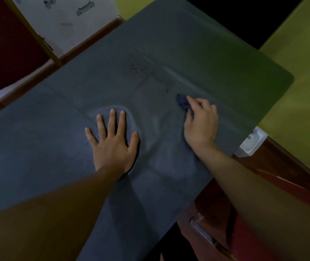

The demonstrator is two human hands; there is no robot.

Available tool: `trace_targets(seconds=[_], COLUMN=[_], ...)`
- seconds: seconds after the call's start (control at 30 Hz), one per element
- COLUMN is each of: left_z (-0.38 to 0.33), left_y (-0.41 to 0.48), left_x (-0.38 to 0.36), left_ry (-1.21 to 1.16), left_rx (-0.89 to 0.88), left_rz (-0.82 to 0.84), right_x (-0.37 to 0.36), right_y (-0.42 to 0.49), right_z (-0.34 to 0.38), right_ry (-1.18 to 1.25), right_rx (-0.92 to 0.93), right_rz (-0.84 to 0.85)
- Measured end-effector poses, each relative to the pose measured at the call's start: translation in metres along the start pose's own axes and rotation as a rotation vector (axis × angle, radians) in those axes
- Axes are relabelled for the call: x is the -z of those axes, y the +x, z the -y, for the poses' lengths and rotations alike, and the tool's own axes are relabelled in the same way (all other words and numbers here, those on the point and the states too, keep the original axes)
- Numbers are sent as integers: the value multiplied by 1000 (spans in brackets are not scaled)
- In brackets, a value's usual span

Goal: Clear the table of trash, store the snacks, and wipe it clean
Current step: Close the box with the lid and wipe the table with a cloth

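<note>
Head view: the left hand [112, 146] lies flat with fingers spread, holding nothing, on the middle of the grey table [169, 44]. Nearer the table's right edge, the right hand [201, 125] pinches a small dark blue cloth [182, 101] against the tabletop.

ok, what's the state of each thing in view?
left hand: flat, fingers spread, pressing on the table cover
right hand: fingers curled round the rag
rag: dark blue, bunched, touching the table cover
table cover: spread out, wrinkled around the left hand
chair: red, only partly in frame
</note>
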State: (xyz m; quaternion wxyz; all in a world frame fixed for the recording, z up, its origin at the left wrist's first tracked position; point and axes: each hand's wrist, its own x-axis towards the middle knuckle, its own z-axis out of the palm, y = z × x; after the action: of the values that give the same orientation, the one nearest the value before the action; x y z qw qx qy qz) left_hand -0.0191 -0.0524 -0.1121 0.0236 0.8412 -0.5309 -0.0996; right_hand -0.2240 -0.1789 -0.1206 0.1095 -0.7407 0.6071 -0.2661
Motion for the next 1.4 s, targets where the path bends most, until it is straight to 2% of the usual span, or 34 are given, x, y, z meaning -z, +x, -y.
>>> trace_targets(seconds=[0.03,0.17,0.23,0.3,0.4,0.43,0.47,0.6,0.67,0.73,0.83,0.87,0.93,1.03,1.1,1.17,1.23,1.3,1.33,1.4], left_z=[0,1,3,5,10,14,18,37,39,39,39,38,37,37,38,38,38,37,37,37], left_y=[0,1,3,8,29,39,50,78,80,81,82,83,83,83,83,82,83,83,83,84], left_x=[0,2,4,10,23,25,27,19,15,14,15,16,16,16,16,17,17,18,18,18], left_ry=[-4,-15,-8,-5,9,15,16,-25,2,11,12,13,10,10,12,15,23,22,19,14], left_rx=[0,-2,-2,-9,-26,-15,10,121,120,126,137,135,137,143,142,142,138,137,139,141], left_rz=[-4,-7,6,-2,-49,-56,-56,-24,-17,-16,-17,-18,-14,-14,-9,-1,4,9,11,13], right_x=[-3,1,2,-3,-11,-13,-15,-16,-20,-28,-43,-47,-52,-54,-60,-72,-81,-89,-91,-91], right_y=[-9,-42,-27,0,22,19,12,-8,15,48,81,81,65,43,64,96,129,142,138,120], right_z=[12,29,18,6,10,18,27,30,19,13,28,39,63,76,70,64,66,78,87,99], right_ry=[24,121,84,16,-18,-10,8,107,70,8,-5,5,69,153,128,81,30,18,29,87], right_rx=[23,447,553,434,62,44,82,437,496,377,36,16,152,519,647,540,274,81,69,213], right_rz=[23,252,291,204,42,37,62,249,246,141,24,28,112,329,361,247,116,75,80,149])
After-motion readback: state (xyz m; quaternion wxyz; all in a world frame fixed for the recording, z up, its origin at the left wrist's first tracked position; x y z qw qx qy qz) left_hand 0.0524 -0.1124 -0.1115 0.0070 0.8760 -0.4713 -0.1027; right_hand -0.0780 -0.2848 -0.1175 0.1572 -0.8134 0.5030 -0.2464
